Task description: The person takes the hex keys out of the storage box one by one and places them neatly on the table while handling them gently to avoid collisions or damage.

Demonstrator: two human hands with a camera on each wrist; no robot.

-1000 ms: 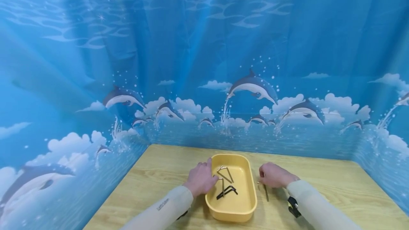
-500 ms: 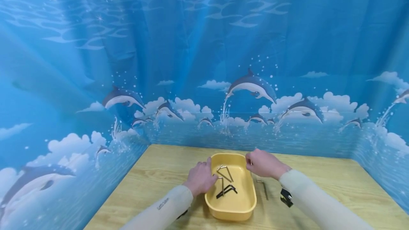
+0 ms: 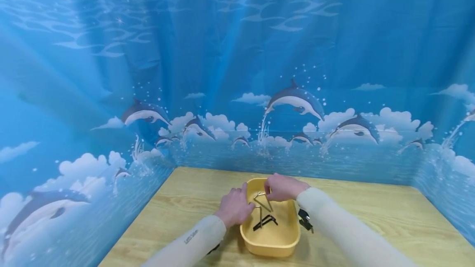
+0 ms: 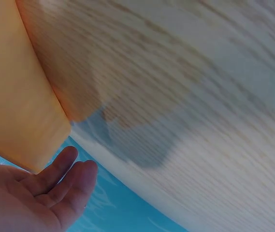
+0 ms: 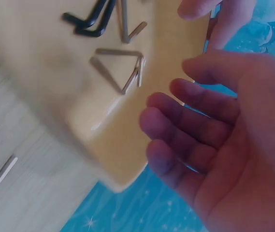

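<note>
In the head view, my left hand (image 3: 233,207) grips the left wall of a yellow plastic bin (image 3: 272,250), thumb over the rim and fingers outside. The left wrist view shows those fingers (image 4: 77,188) beside the bin's wall. My right hand (image 3: 283,186) hangs over the bin's far right part. Its fingers are loosely bent with nothing between them in the right wrist view. Inside the bin lie two black hex keys (image 5: 91,21) and several silver ones (image 5: 118,51). One more silver hex key (image 5: 6,169) lies on the table outside.
The bin stands on a light wood-grain table (image 3: 185,193). A blue curtain (image 3: 237,94) printed with dolphins and clouds closes off the back and sides. A dark wrist device (image 3: 305,218) sits below the right sleeve, over the bin's right side.
My right hand has moved left, from the table by the loose hex key, across the bin's right rim to above its inside. The left hand has stayed on the bin's wall.
</note>
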